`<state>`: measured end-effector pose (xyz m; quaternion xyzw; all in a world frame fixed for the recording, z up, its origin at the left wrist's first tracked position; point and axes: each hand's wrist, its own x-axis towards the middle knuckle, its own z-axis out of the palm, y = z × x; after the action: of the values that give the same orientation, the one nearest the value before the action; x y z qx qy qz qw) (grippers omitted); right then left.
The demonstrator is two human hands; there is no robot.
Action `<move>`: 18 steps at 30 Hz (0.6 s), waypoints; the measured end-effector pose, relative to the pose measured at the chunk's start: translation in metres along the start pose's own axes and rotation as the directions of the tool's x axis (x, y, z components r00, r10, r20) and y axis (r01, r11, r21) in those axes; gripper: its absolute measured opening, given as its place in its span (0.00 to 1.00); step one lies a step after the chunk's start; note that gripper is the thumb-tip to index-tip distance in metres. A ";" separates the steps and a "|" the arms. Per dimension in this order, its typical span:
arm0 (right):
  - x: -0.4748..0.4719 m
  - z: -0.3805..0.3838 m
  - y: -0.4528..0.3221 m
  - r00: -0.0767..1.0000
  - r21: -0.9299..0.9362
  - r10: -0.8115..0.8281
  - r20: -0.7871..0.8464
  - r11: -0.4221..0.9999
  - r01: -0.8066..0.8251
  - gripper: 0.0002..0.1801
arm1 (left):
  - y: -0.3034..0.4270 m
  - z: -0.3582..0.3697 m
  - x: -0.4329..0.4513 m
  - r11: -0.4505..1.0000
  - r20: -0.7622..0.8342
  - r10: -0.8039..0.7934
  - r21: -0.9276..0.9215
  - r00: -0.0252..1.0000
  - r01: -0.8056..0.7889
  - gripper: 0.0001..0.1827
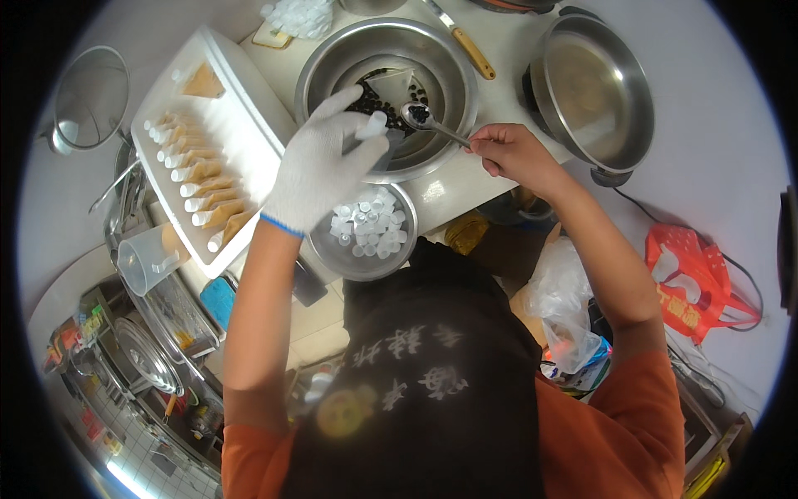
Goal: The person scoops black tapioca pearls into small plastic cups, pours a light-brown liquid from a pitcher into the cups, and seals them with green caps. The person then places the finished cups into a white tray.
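My left hand (324, 159), in a white knit glove with a blue cuff, grips a clear spouted pouch (374, 125) near its white neck. Much of the pouch is hidden by the fingers. With the bare fingers of my right hand (512, 156) I hold a metal spoon (446, 132) by its handle. Dark pearl-like balls (419, 113) lie in its bowl. Both hands are over a wide steel basin (464, 75), where more dark balls (374, 103) lie around a pale translucent piece (393, 84). Below the left hand, a smaller metal bowl (408, 215) holds many white caps (371, 227).
At left, a white foam box (249, 93) contains a row of filled tan pouches (212, 193) with white caps. A wooden-handled spatula (471, 50) lies beyond the basin. A large steel pan (592, 93) stands right. A plastic measuring jug (146, 259) is beside the box.
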<state>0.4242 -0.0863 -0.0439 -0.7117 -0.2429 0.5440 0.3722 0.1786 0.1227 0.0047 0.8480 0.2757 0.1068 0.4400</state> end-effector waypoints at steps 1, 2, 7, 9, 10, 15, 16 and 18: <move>-0.001 -0.003 0.002 1.000 0.008 -0.013 -0.013 1.000 0.013 0.12 | -0.003 0.001 0.014 1.000 0.050 -0.013 -0.001 0.999 0.013 0.15; -0.002 -0.005 0.004 0.999 0.015 -0.025 -0.027 1.000 0.026 0.12 | -0.006 0.002 0.026 0.999 0.066 0.008 0.051 0.998 -0.012 0.16; -0.002 -0.014 -0.001 0.999 -0.003 -0.023 -0.049 1.000 0.023 0.12 | -0.020 0.014 0.076 0.995 0.245 -0.035 0.099 0.969 0.011 0.21; 0.001 -0.017 0.001 0.998 -0.002 -0.035 -0.059 0.999 0.035 0.12 | -0.023 0.020 0.090 0.987 0.321 -0.097 0.153 0.942 0.049 0.22; 0.003 -0.018 0.003 0.996 0.011 -0.046 -0.072 0.999 0.047 0.12 | -0.025 0.024 0.097 0.976 0.339 -0.138 0.208 0.931 0.069 0.22; 0.006 -0.021 0.004 0.992 0.039 -0.054 -0.113 0.998 0.058 0.12 | -0.048 0.038 0.108 0.949 0.263 0.003 0.303 0.965 -0.085 0.21; 0.006 -0.021 0.005 0.992 0.045 -0.052 -0.119 0.997 0.057 0.12 | -0.048 0.038 0.105 0.943 0.237 0.034 0.313 0.971 -0.110 0.21; 0.006 -0.023 0.005 0.991 0.055 -0.052 -0.127 0.997 0.060 0.12 | -0.045 0.037 0.098 0.934 0.170 0.110 0.318 0.979 -0.160 0.20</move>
<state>0.4474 -0.0909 -0.0486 -0.7261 -0.2227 0.4945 0.4227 0.2584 0.1729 -0.0590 0.9322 0.1969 0.0252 0.3026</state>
